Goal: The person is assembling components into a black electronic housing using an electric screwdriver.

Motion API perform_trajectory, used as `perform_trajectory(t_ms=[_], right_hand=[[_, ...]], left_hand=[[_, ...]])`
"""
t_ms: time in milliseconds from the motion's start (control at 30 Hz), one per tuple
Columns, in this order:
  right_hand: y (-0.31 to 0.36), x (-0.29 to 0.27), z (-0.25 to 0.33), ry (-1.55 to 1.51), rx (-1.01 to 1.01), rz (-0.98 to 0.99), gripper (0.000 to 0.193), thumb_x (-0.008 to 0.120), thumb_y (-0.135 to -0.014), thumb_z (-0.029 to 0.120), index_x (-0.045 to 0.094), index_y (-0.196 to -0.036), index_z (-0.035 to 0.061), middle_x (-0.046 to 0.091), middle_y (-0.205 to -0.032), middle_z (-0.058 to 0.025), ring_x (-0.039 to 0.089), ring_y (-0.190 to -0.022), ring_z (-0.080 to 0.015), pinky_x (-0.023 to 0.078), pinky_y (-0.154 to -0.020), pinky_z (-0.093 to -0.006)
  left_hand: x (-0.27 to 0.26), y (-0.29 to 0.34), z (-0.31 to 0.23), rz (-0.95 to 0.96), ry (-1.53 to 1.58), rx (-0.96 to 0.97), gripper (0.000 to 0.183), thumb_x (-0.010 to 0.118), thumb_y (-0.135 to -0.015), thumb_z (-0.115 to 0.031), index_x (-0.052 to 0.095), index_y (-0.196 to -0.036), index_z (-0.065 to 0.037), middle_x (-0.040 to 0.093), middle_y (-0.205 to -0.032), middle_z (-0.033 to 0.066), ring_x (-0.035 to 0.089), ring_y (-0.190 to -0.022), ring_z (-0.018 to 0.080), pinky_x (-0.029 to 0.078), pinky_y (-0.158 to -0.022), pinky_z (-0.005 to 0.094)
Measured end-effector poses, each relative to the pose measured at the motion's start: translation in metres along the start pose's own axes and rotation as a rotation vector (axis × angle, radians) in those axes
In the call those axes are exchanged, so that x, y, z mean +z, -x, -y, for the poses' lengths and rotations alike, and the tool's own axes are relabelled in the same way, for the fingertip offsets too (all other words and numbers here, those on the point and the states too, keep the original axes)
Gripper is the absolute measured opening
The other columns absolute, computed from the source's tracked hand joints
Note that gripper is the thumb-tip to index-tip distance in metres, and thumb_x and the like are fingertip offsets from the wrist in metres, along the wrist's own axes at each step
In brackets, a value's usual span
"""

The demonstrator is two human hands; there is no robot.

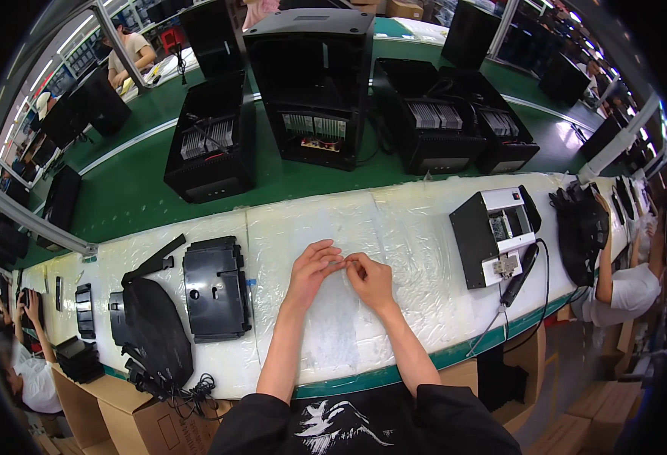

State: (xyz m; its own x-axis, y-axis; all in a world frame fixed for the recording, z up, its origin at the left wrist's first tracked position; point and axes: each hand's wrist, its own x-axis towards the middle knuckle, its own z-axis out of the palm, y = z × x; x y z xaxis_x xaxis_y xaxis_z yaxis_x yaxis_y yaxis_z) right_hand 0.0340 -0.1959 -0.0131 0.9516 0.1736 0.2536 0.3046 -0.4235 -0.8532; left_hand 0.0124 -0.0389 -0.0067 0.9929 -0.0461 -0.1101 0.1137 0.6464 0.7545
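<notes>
Both hands meet near the middle of the plastic-covered tabletop [424, 227], left hand [312, 267] and right hand [370, 279] pinching something too small to identify between narrow fingertips. The open grey unit [492, 236] toward the right end and the black panel [213, 288] lie untouched, so assembly seems barely started.

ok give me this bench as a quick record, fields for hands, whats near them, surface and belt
left hand: fingertips meet the right hand's, pinching something too small to tell
right hand: same pinch, over the plastic sheet
surface: white bench covered in clear wrap
left of hands: flat black panel, black cover with cables
right of hands: open grey unit, handheld tool on a cord
belt: green conveyor carrying open black housings
</notes>
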Motion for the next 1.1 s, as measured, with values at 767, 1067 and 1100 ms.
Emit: perform_trajectory(t_ms=[767,1067,1100], right_hand=[[0.001,-0.017,-0.011,-0.016,-0.041,0.008,0.013,0.066,-0.075,0.019,0.059,-0.08,0.0094,0.061,-0.06,-0.0051,0.062,-0.056,-0.0229,0.048,-0.052,-0.0333],[-0.001,-0.016,-0.007,0.011,0.001,-0.02,0.009,0.066,-0.075,0.016,0.061,-0.078,0.0085,0.06,-0.057,-0.0037,0.061,-0.051,-0.0167,0.048,-0.05,-0.0285],[-0.002,-0.015,-0.007,0.003,-0.005,-0.01,0.009,0.066,-0.075,0.016,0.061,-0.078,0.0085,0.06,-0.057,-0.0037,0.061,-0.051,-0.0167,0.048,-0.05,-0.0285]], left_hand=[[0.01,-0.008,0.017,0.015,-0.015,0.028,0.046,0.052,-0.077,-0.005,0.046,-0.122,0.003,0.057,-0.108,0.0137,0.059,-0.097,0.0239,0.045,-0.094,0.0447],[0.009,-0.006,0.015,0.023,0.029,0.026,0.042,0.052,-0.08,-0.003,0.046,-0.121,0.004,0.057,-0.109,0.0145,0.058,-0.098,0.0227,0.046,-0.095,0.0426],[0.009,-0.006,0.014,0.029,0.031,0.017,0.042,0.052,-0.08,-0.003,0.046,-0.121,0.004,0.057,-0.109,0.0146,0.058,-0.099,0.0227,0.046,-0.095,0.0426]])
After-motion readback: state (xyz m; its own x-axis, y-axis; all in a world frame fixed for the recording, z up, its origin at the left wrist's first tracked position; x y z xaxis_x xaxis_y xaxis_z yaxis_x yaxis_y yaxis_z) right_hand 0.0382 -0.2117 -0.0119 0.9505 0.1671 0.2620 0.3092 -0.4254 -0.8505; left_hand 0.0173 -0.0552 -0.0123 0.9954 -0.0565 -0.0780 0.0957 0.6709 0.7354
